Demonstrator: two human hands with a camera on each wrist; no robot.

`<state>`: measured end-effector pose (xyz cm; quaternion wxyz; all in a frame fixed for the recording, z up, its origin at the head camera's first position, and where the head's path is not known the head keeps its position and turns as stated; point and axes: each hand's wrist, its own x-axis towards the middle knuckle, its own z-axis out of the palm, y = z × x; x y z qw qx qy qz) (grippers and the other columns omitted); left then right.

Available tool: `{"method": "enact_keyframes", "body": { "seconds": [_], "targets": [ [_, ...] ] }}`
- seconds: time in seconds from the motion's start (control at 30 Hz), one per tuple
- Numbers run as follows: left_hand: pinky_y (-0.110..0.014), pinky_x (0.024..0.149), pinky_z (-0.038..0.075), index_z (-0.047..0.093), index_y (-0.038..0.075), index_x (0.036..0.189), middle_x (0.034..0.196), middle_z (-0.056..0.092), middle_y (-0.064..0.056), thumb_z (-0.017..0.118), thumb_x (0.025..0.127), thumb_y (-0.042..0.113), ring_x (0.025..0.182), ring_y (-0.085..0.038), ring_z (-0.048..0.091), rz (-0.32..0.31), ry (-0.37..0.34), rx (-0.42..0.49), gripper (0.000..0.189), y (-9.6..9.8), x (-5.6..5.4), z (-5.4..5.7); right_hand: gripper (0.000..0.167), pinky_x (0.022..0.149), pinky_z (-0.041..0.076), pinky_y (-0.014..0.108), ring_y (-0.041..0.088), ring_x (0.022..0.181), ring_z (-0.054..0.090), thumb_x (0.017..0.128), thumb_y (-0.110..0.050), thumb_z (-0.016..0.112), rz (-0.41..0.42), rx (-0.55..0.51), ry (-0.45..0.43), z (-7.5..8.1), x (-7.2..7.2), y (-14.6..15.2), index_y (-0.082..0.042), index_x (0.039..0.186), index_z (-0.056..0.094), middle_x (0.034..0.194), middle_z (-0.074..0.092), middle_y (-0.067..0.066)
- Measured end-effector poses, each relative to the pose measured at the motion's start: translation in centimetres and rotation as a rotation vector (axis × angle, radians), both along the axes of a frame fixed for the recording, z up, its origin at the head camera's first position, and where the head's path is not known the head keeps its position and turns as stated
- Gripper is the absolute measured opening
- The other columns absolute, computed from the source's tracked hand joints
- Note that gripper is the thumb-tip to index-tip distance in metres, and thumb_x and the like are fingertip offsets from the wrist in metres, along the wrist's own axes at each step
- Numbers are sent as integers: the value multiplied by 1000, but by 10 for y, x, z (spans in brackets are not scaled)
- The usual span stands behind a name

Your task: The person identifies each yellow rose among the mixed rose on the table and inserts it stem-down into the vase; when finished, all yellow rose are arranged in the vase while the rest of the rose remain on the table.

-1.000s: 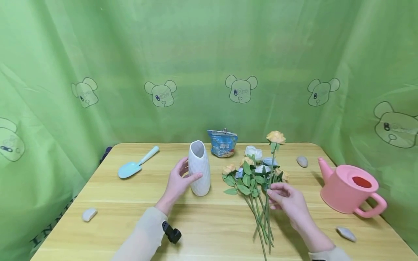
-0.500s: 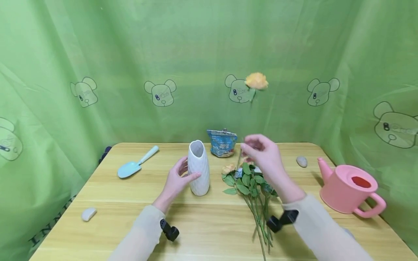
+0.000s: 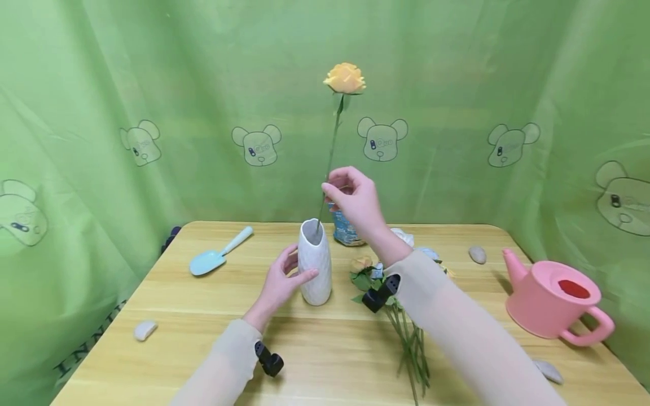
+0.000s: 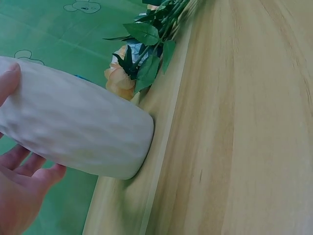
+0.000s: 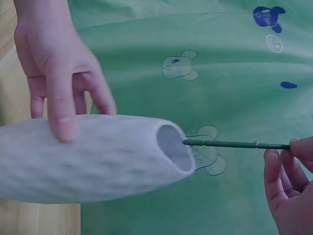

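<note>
A white textured vase (image 3: 316, 276) stands upright on the wooden table, its slanted mouth facing me. My left hand (image 3: 280, 280) holds it from the left, thumb across the front and fingers behind. Between thumb and fingertips, my right hand (image 3: 357, 202) pinches the stem of a yellow-orange rose (image 3: 345, 79) above the vase. In the right wrist view, the green stem (image 5: 230, 144) has its cut end right at the vase's opening. To the right, a bunch of roses (image 3: 361, 264) with green stems lies on the table, partly hidden by my right forearm.
A blue snack bag (image 3: 347, 230) stands at the back behind my right hand. A light-blue trowel (image 3: 208, 261) lies at left, and a pink watering can (image 3: 550, 299) stands at right. Grey stones (image 3: 477, 254) lie near both sides. A green curtain (image 3: 299, 51) hangs behind the table (image 3: 325, 361).
My right hand has lifted the yellow-orange rose out of the bunch and carried it up and left to over the vase's mouth. The left hand stays on the vase.
</note>
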<state>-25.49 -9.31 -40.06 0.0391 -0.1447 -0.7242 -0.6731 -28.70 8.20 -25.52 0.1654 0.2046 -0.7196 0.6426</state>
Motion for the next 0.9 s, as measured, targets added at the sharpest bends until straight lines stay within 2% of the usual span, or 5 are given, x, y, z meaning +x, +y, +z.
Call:
{"method": "enact_keyframes", "body": {
  "seconds": [0.17, 0.37, 0.5, 0.7, 0.9],
  "targets": [
    [-42, 95, 44, 38, 5, 139, 130, 49, -23, 75, 78, 10, 118, -34, 48, -10, -1, -2, 71, 2, 1, 1, 19, 58, 53, 27, 33, 75, 59, 86, -5, 65, -2, 64, -8, -14, -8, -6, 2, 102, 59, 87, 60, 13],
    [-44, 96, 43, 38, 5, 139, 130, 48, -24, 74, 79, 10, 118, -35, 48, -19, -3, -3, 70, 3, 1, 3, 17, 63, 53, 29, 22, 77, 55, 86, -5, 65, -19, 188, -33, -35, -11, -3, 0, 101, 61, 89, 60, 12],
    [-46, 95, 43, 38, 5, 139, 129, 49, -24, 74, 79, 9, 117, -35, 48, -13, 3, 4, 69, 2, 1, 3, 17, 64, 52, 29, 21, 79, 56, 85, -7, 66, -28, 242, -54, -45, -12, -2, 0, 100, 62, 90, 61, 11],
    [-47, 96, 42, 38, 5, 138, 128, 50, -23, 74, 80, 10, 117, -35, 49, -1, -1, -5, 69, 0, 3, 4, 16, 62, 51, 28, 21, 78, 56, 85, -6, 67, -17, 281, -82, -58, -15, -3, 1, 99, 63, 89, 62, 10],
    [-45, 95, 43, 37, 6, 140, 129, 50, -22, 74, 80, 13, 118, -33, 48, 5, -6, -16, 70, 0, 3, 4, 12, 60, 53, 30, 19, 74, 56, 85, -10, 67, 1, 250, -116, -65, -14, 0, -3, 95, 65, 87, 63, 10]
  ]
}}
